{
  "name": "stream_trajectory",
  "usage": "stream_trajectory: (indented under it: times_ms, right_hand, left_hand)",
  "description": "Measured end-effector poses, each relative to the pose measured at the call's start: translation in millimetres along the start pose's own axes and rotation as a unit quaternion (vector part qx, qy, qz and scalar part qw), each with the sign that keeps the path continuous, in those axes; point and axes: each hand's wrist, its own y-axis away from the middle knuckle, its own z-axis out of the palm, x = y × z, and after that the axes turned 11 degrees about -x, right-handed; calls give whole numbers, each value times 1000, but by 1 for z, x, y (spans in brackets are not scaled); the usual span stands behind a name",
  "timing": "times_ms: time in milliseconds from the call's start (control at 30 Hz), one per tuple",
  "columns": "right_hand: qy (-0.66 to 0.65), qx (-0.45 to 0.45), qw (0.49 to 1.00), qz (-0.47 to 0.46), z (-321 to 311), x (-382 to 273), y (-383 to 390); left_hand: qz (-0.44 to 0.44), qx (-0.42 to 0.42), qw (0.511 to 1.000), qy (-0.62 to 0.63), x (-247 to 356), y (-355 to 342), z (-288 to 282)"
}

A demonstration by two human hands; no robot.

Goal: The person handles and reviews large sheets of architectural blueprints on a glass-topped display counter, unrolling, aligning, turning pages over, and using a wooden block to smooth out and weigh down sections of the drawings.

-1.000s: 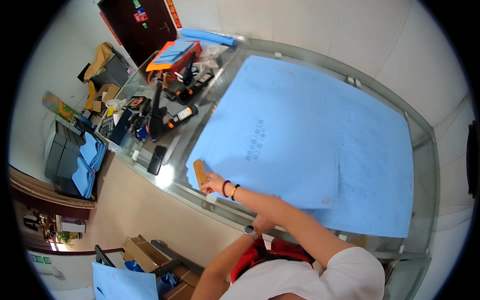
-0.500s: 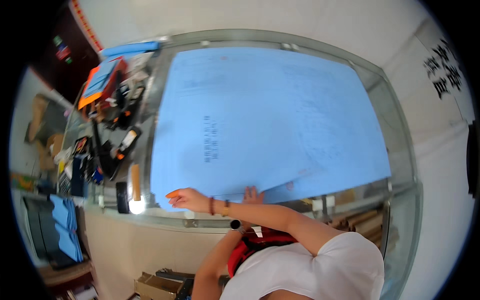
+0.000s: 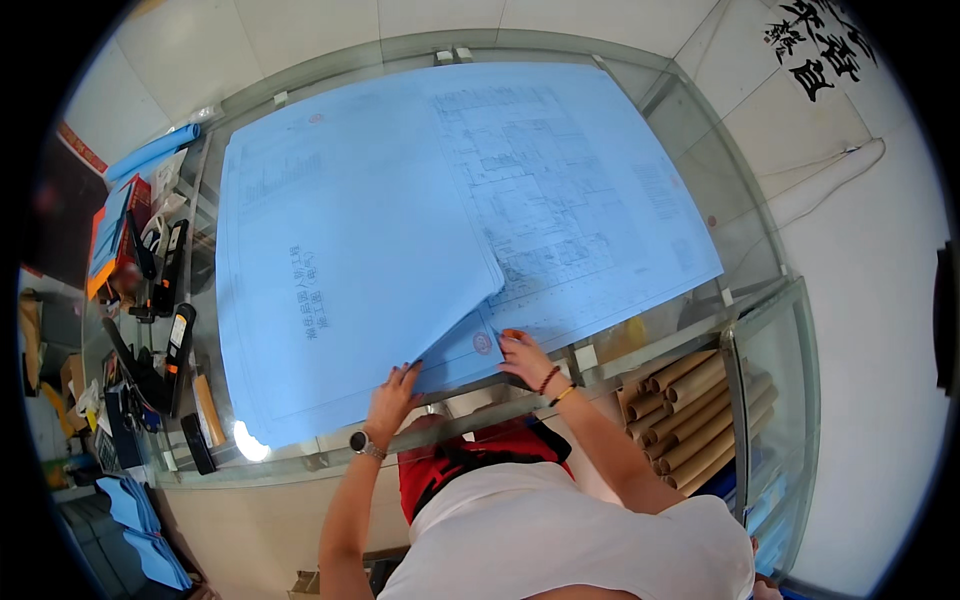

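A broad stack of blue printed sheets point(image 3: 330, 220) lies on the glass-topped counter point(image 3: 750, 236), its top layer lifted diagonally near the front, over a drawing. My left hand point(image 3: 393, 400) rests at the front edge where that fold begins, fingers slightly apart and touching the paper. My right hand point(image 3: 523, 355) has its fingertips closed on the front edge of a blue sheet, beside a small round red stamp point(image 3: 482, 343). A wooden strip point(image 3: 209, 410) and a black phone point(image 3: 198, 443) lie left of the stack.
Handheld devices point(image 3: 175, 340), a red box point(image 3: 128, 262) with blue papers and a blue roll point(image 3: 150, 152) crowd the counter's left. Brown paper rolls point(image 3: 690, 410) sit inside the counter at lower right. A wall point(image 3: 850, 330) rises right; folded blue sheets point(image 3: 150, 545) lie at lower left.
My right hand has let go of the wooden strip, now lying left, and moved right to the sheet's edge. My left hand has come onto the paper. The view has turned.
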Motion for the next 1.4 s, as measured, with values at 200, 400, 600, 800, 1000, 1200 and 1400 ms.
stream_trajectory:
  times_ms: [200,400,600,800,1000,1200,1400]
  right_hand:
    - [-141,-209,967,40,44,-43,-5]
    - [-103,-364,922,78,36,-75,-25]
    - [-205,-263,931,149,11,-93,-87]
    - [-174,-272,946,-29,56,-139,-102]
    - [-58,-212,975,-2,66,-120,-132]
    - [-78,-149,982,90,9,-103,-171]
    - [-57,-98,990,-78,-104,-133,-146]
  left_hand:
    - [-50,-44,997,46,20,-2,-43]
    - [-141,204,965,89,28,-5,-29]
    - [-127,316,918,204,59,48,-87]
    - [-167,365,846,352,113,146,-122]
    - [-272,337,824,365,97,236,-81]
    - [-230,276,893,273,106,172,-137]
    - [-107,184,929,304,97,91,-162]
